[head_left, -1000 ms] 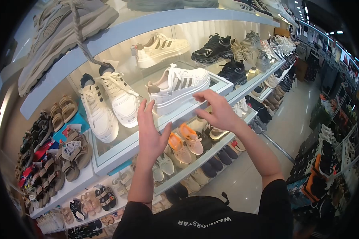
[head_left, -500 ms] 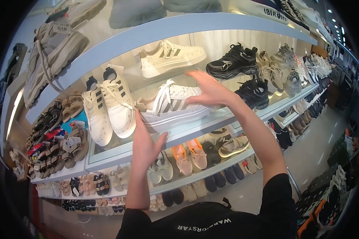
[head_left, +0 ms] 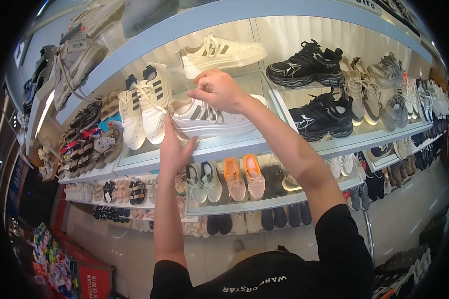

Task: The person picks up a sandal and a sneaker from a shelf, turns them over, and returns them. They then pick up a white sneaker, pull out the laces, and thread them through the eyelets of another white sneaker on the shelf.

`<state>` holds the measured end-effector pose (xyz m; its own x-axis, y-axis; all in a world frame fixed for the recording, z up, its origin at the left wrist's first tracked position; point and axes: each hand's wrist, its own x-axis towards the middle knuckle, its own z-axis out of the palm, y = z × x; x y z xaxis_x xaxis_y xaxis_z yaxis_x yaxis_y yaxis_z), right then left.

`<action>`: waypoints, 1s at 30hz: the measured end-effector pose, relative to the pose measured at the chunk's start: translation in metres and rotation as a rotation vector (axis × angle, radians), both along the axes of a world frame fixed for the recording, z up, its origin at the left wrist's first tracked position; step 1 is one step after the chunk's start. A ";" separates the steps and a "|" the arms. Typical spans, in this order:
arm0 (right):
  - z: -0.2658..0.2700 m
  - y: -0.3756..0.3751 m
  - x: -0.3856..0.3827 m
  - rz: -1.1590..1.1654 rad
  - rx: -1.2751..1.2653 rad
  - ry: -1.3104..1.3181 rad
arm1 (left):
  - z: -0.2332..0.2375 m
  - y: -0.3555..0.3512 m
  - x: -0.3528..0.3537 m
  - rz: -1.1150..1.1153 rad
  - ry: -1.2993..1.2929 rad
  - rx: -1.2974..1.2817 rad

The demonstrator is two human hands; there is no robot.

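Observation:
A white sneaker with grey stripes point(head_left: 214, 119) lies on a glass display shelf point(head_left: 209, 147) in front of me. My left hand point(head_left: 173, 149) is flat against its heel end, fingers spread. My right hand point(head_left: 218, 92) is over the top of the shoe, fingers pinched at its laces or tongue. A matching white sneaker point(head_left: 222, 52) stands on the level above, and a pair of white striped sneakers point(head_left: 143, 107) leans upright to the left.
Long curved shelves carry several shoes: black sneakers point(head_left: 314, 67) to the right, sandals point(head_left: 92, 139) to the left, orange and grey shoes point(head_left: 234, 177) below. A tiled aisle point(head_left: 409, 219) runs along the right. A red rack point(head_left: 80, 279) stands at the lower left.
My right hand moved from the toe side of the sneaker up onto its laces and pinched there. My left hand stayed at the heel. The view swung left and up.

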<state>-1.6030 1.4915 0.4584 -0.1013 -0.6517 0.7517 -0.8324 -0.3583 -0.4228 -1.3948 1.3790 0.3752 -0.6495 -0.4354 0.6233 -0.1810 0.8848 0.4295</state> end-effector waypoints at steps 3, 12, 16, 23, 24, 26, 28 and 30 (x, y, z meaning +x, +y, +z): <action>-0.004 0.007 -0.001 -0.040 0.052 -0.023 | 0.000 0.004 -0.002 0.030 0.027 0.026; -0.020 0.009 -0.006 -0.067 -0.004 0.009 | 0.000 0.003 -0.004 0.053 0.042 0.066; -0.013 0.016 0.001 -0.095 0.120 -0.067 | -0.003 -0.001 -0.003 0.024 0.079 0.060; -0.009 0.020 0.007 -0.223 0.355 0.037 | -0.002 -0.002 -0.003 0.016 0.068 0.046; -0.008 0.021 0.007 -0.201 0.356 0.049 | 0.000 -0.001 -0.002 0.039 0.076 0.047; -0.004 0.023 0.009 -0.256 0.442 0.032 | 0.003 0.002 -0.001 0.062 0.026 0.056; -0.005 0.023 0.010 -0.230 0.424 0.033 | 0.002 0.001 0.001 0.093 0.039 0.035; -0.002 0.029 0.011 -0.239 0.454 0.054 | 0.005 0.002 0.002 0.048 0.017 0.075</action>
